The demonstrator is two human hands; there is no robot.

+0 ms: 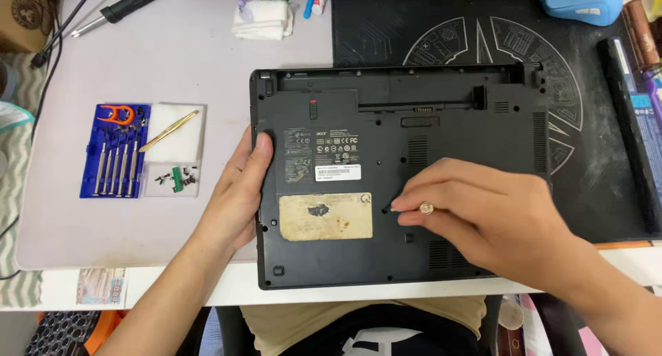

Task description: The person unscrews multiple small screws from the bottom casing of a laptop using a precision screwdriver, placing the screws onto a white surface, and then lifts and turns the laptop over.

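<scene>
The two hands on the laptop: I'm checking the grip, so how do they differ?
The left hand lies open, clasping the left edge of the upturned black laptop; the right hand is pinched on a small silver-tipped tool over the base. The left hand holds no tool; the right hand does. Both rest on the laptop.

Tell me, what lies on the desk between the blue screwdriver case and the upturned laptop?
In the head view, a clear tray sits there, holding gold tweezers and small screws; then bare mat before the laptop.
</scene>
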